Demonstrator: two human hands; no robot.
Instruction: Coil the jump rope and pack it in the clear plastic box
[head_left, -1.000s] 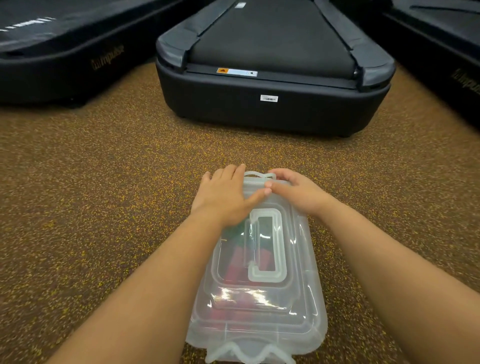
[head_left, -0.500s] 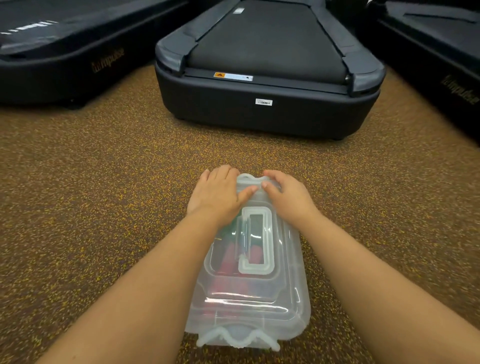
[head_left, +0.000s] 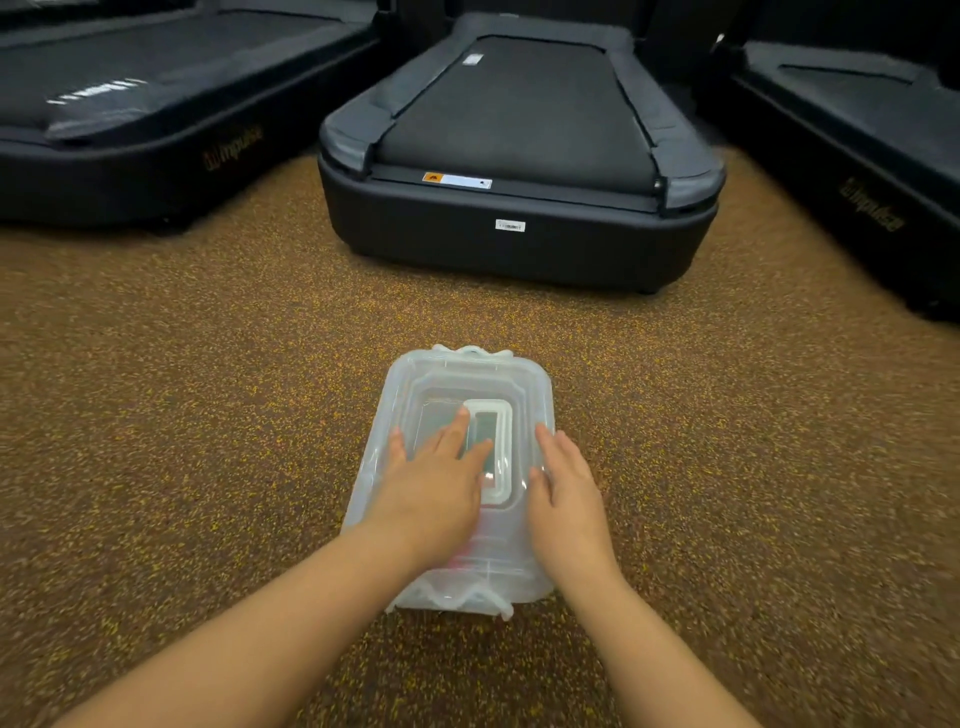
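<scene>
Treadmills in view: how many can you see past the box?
3. One treadmill stands straight ahead beyond the clear plastic box; a second is at far left, a third at far right. The outer two are cut off by the frame, so more may stand beyond.

The floor (head_left: 208, 415) is a brown rubbery surface flecked all over with yellow; it runs bare from the near edge up to the machines at the back. In the middle of it sits the clear box (head_left: 470, 379), lid on, its long side pointing away; a wavy latch shows at each short end. Beyond it, well apart, a dark treadmill (head_left: 519, 156) stands square on the floor; a second treadmill (head_left: 130, 130) stands to the left and a third treadmill (head_left: 857, 156) to the right, each angled inward.
</scene>
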